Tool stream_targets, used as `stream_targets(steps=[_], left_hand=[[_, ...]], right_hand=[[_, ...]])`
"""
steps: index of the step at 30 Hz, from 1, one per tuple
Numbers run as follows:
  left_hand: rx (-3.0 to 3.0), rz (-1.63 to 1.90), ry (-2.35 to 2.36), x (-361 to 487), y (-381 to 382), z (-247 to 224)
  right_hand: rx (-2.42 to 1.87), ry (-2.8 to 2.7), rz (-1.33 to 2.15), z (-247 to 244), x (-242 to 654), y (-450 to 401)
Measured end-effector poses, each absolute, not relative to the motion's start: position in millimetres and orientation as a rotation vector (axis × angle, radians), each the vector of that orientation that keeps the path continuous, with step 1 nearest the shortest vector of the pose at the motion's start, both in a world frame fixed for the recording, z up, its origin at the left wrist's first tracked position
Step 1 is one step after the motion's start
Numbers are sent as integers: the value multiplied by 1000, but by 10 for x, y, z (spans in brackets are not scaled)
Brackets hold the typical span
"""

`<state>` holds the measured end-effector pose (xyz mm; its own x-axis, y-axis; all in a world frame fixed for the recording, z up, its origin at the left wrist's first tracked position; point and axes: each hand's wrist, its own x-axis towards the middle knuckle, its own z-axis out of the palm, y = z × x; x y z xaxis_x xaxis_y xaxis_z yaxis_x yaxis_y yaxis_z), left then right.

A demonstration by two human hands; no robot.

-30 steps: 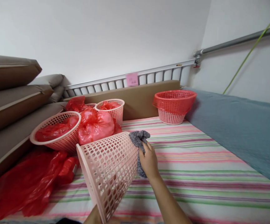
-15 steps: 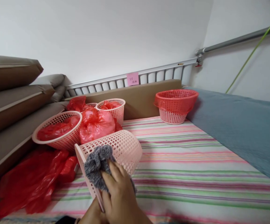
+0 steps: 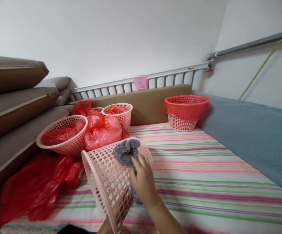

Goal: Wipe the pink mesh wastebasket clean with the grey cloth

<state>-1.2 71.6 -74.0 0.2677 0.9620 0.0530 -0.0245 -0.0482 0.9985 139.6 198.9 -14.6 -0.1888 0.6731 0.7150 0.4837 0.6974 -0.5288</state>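
Observation:
A pink perforated basket (image 3: 111, 172) lies on its side above the striped sheet, its open rim facing left. My right hand (image 3: 143, 178) presses a bunched grey cloth (image 3: 126, 152) on the basket's side near its base. At the bottom of the view, my left hand (image 3: 106, 226) is at the lower rim, mostly hidden behind the basket, with part of it seen through the holes.
Left are a pink basket (image 3: 82, 143) holding red plastic, red bags (image 3: 31, 188) and stacked cushions (image 3: 21, 104). Another basket (image 3: 127, 118) stands behind. A red-lined basket (image 3: 182, 124) stands back right on the striped sheet (image 3: 204, 182), beside blue fabric (image 3: 250, 130).
My right hand and the grey cloth have moved right along the basket, from near its rim towards its base. The basket has turned slightly, and my left hand is more hidden behind it.

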Motion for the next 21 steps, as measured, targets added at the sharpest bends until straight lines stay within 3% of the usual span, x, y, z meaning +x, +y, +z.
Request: stream_targets(steps=[5, 13, 21], left_hand=[[1316, 1019, 946, 67, 652, -666], [1198, 1110, 1059, 250, 756, -157], [1290, 993, 1076, 148, 715, -327]], right_hand=[[-1054, -1653, 147, -419, 1625, 2483], [-1074, -1573, 214, -532, 1704, 2606], [-1160, -1618, 175, -428, 1745, 2554]])
